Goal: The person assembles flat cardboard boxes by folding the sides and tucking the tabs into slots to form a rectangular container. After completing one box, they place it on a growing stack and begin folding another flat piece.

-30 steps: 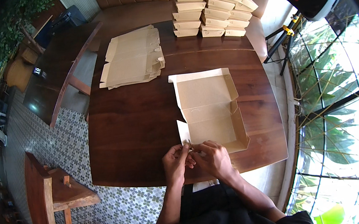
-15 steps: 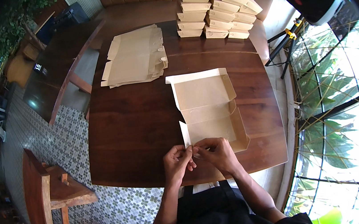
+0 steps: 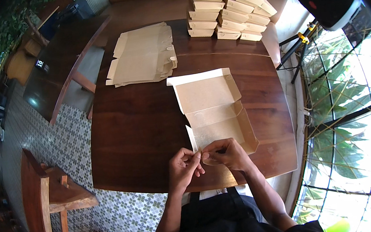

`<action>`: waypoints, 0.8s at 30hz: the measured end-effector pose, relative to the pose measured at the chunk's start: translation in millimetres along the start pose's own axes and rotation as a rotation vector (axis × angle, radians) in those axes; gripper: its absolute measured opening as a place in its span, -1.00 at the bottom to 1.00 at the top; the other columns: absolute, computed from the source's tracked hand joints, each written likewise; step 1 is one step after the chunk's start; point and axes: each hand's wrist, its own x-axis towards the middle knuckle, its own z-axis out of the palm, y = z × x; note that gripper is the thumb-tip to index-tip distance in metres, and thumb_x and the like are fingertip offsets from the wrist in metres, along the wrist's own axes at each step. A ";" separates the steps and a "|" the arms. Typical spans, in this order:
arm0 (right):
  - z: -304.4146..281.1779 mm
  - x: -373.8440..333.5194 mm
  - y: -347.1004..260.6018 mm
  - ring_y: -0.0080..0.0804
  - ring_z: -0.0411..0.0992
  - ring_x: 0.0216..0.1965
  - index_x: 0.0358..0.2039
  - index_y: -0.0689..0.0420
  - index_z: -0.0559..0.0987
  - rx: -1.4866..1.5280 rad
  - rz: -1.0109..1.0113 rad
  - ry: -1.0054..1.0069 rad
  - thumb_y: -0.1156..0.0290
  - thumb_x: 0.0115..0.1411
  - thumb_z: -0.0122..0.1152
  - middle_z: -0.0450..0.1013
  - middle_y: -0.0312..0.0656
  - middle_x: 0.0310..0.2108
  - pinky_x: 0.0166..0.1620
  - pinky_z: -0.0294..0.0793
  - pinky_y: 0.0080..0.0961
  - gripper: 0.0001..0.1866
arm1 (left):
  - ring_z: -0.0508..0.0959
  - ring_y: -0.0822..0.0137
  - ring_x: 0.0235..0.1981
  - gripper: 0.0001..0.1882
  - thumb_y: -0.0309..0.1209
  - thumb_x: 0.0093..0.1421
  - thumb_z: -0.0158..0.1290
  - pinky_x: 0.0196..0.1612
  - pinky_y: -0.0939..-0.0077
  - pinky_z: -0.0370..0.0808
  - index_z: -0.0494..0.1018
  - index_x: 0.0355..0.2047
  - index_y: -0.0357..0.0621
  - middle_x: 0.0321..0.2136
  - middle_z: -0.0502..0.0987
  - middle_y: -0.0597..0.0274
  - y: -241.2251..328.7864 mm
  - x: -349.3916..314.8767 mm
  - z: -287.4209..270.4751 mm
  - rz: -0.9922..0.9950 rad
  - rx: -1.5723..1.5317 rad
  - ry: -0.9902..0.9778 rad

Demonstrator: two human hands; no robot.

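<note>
A brown cardboard box (image 3: 215, 117) lies unfolded on the dark wooden table, its lid half spread toward the far side and its walls partly raised. At the box's near left corner, my left hand (image 3: 184, 168) pinches the end of the left side wall. Close beside it, my right hand (image 3: 224, 154) is bent over the near edge with thumb and fingers pinched on the same corner. Both hands almost touch there, and the small flap between the fingertips is mostly hidden.
A pile of flat box blanks (image 3: 141, 55) lies at the far left of the table (image 3: 137, 136). Folded boxes (image 3: 228, 11) stand stacked at the far right. A brown bench seat (image 3: 149, 9) runs behind, a wooden chair (image 3: 37, 190) stands left, and a gridded window is at right.
The box has shifted and turned very slightly under my hands. Both hands stay pinched at its near left corner; the whole view has tilted a little.
</note>
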 end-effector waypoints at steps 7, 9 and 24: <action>2.5 -2.2 -2.5 -0.58 0.61 -0.18 -0.14 0.26 0.77 -0.052 0.001 0.026 0.47 0.31 0.45 0.71 -0.23 -0.26 -0.05 0.60 -0.54 -0.83 | 0.62 0.53 -0.61 -0.81 -0.47 0.41 0.25 -0.60 0.69 0.46 0.44 -0.29 -0.21 -0.53 0.61 0.26 -8.6 -5.6 12.8 0.098 0.007 0.109; 6.5 -4.0 -3.0 -0.59 0.62 -0.19 -0.14 0.23 0.78 -0.065 -0.010 0.044 0.48 0.33 0.41 0.72 -0.23 -0.27 -0.08 0.62 -0.51 -0.86 | 0.62 0.54 -0.61 -0.80 -0.48 0.40 0.26 -0.60 0.69 0.46 0.43 -0.30 -0.21 -0.53 0.61 0.27 -10.2 -5.6 12.3 0.085 0.011 0.125; 10.1 2.9 -15.2 -0.57 0.63 -0.29 -0.21 0.25 0.76 -0.211 -0.091 -0.018 0.34 0.29 0.48 0.70 -0.23 -0.36 -0.15 0.61 -0.52 -0.79 | 0.70 0.33 -0.53 -0.76 -0.37 0.52 0.09 -0.51 0.51 0.62 0.49 -0.27 -0.31 -0.55 0.59 0.17 7.2 -10.0 -15.7 -0.005 0.082 -0.043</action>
